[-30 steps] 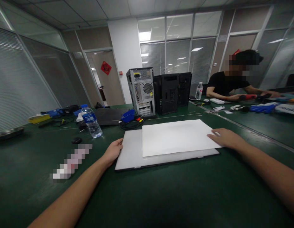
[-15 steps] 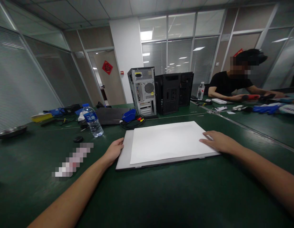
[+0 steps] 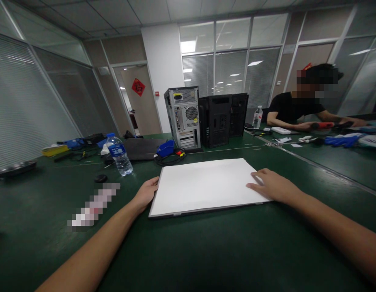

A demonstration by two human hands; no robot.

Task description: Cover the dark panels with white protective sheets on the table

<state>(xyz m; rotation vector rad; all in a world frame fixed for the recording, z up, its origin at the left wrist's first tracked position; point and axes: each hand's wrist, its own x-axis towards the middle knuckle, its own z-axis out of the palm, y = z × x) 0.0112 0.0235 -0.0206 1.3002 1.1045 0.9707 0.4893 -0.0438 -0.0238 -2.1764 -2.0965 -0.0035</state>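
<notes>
A white sheet [image 3: 203,184] lies flat on a thin panel with a dark lower edge [image 3: 206,211], on the green table [image 3: 188,247]. The sheet covers nearly all of the panel's top. At the panel's left edge, my left hand [image 3: 145,194] grips the side, its fingers partly hidden. My right hand [image 3: 271,184] rests on the right end of the sheet, thumb and fingers spread apart, fingertips touching the white surface.
Behind the panel stand a silver computer case [image 3: 184,117] and black cases [image 3: 220,119]. A water bottle [image 3: 119,154] and a small black object [image 3: 100,178] are at the left. Across the table at the right sits a person [image 3: 289,109] holding a red tool [image 3: 324,125].
The white sheet has slid left over the panel, and the grey strip that showed at the left is now covered. My right hand has moved slightly left with it.
</notes>
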